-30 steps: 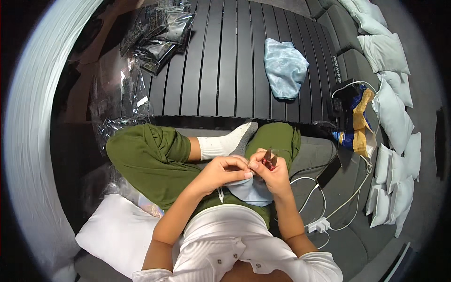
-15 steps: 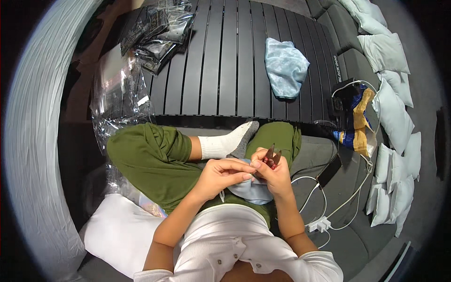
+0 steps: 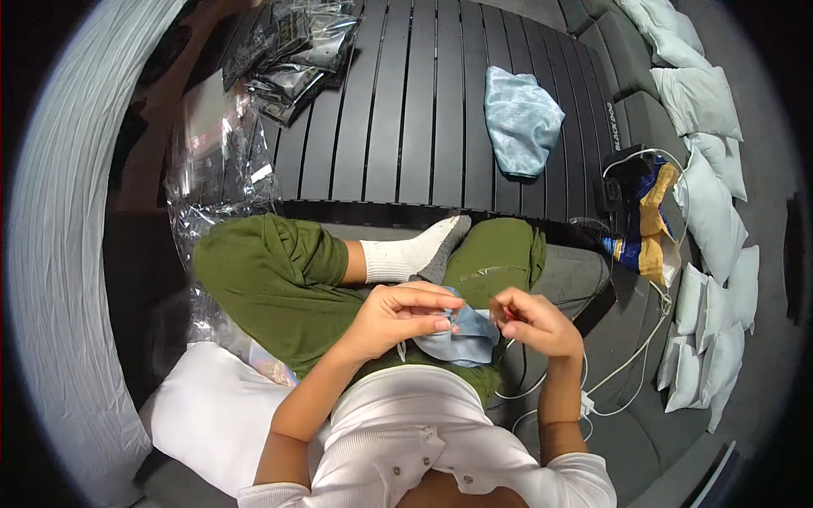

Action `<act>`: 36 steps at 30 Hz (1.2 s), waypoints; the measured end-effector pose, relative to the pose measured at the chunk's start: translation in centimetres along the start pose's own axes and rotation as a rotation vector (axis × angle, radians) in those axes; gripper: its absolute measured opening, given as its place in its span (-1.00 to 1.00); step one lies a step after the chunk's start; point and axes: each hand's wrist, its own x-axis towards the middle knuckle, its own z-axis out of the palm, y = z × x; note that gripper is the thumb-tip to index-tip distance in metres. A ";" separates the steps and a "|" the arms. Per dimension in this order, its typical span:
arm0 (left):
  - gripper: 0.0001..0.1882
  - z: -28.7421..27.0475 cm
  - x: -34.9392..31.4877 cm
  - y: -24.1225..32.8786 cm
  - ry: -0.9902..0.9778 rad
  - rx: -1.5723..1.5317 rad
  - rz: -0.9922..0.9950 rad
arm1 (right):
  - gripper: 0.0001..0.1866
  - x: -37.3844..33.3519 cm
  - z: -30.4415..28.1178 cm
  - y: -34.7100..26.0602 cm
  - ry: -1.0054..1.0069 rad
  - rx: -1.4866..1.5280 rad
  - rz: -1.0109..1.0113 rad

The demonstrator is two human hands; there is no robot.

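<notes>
A light blue piece of cloth (image 3: pixel 464 345) lies in my lap, partly under my fingers. My left hand (image 3: pixel 405 315) has thumb and fingers pinched together at its upper edge, the exact grip partly hidden. To the right and apart from the cloth, my right hand (image 3: pixel 542 324) is curled around small red-handled snips (image 3: pixel 509 313). Most of the snips is covered by my fingers, and the dark blades are hard to make out now. Something thin and clear (image 3: pixel 493 272) lies across the green trousers (image 3: pixel 275 271) near my right knee.
A black slatted table (image 3: pixel 406 127) stands ahead, bearing a pale blue satin bundle (image 3: pixel 522 123) and dark packets in clear plastic (image 3: pixel 309 63). Clear bags (image 3: pixel 222 161) hang at left. White cables (image 3: pixel 628 372), a blue-and-yellow bag (image 3: pixel 656 224) and small pale pillows (image 3: pixel 710 207) are at right.
My right hand has moved right, away from my left, and turned with the snips, so the blades no longer point up in plain sight. My left hand stays at the cloth.
</notes>
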 end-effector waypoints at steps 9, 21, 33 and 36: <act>-0.69 -0.3 0.0 0.5 -0.102 0.135 0.050 | -0.71 1.3 1.1 -2.1 -0.187 -0.051 0.056; -0.68 -0.5 0.4 0.4 -0.205 0.120 0.056 | -0.80 1.7 2.3 -1.4 -0.129 0.036 -0.023; -0.68 -0.5 0.6 0.4 -0.223 0.109 0.018 | -0.75 1.7 2.0 -1.1 -0.132 0.013 0.008; -0.68 -0.5 0.7 0.6 -0.228 0.124 0.015 | -0.77 1.7 1.9 -1.2 -0.129 -0.002 0.008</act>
